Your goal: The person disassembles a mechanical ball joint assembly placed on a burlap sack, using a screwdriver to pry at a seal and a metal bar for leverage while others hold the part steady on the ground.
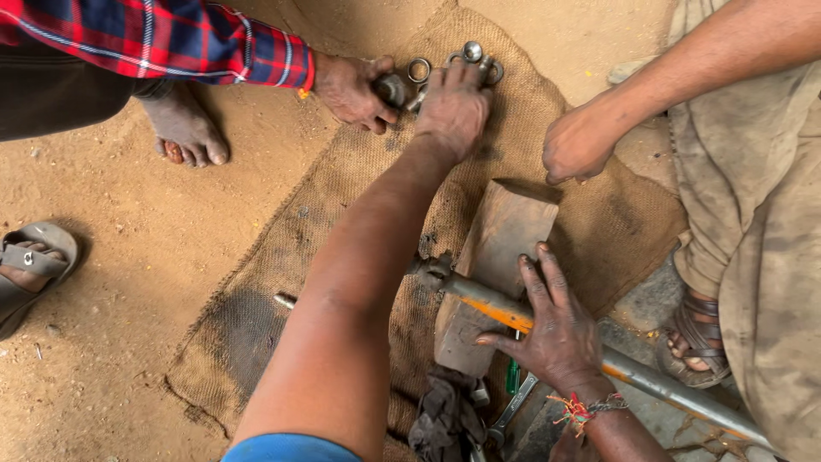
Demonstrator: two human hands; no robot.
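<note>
At upper center of the frame, the left hand (453,107) clenches over metal ring parts (479,64) on the burlap mat (256,282). Lower right, the right hand (552,329) spreads released fingers across a metal pipe (667,385) over a wooden block (500,248). A plaid-sleeved hand (351,85) grips beside.

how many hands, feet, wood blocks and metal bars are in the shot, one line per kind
Hands: 4. The person's left hand, right hand, a plaid-sleeved hand, and another hand.
Feet: 3. A bare foot, a foot in a grey sandal, a foot in a brown sandal.
Wood blocks: 1.
Metal bars: 1.
Total: 9
</note>
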